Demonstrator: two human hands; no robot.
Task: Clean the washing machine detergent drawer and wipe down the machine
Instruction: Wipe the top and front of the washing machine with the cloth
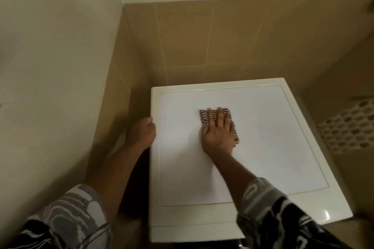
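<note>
Machine (263,147): white top, long axis toward tiled wall (202,36).
Cloth (204,117): mid-top, flat under right hand (217,133).
Right hand: fingers straight, spread, pressing cloth, pointing wallward.
Left hand (144,133): fingers curled over machine's left edge.

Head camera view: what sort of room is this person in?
Probably a home laundry corner or bathroom. A white washing machine stands tucked into a corner of tan tiled wall, the right hand presses a patterned cloth flat on its top, and a perforated basket, perhaps for laundry, sits at the right.
</note>
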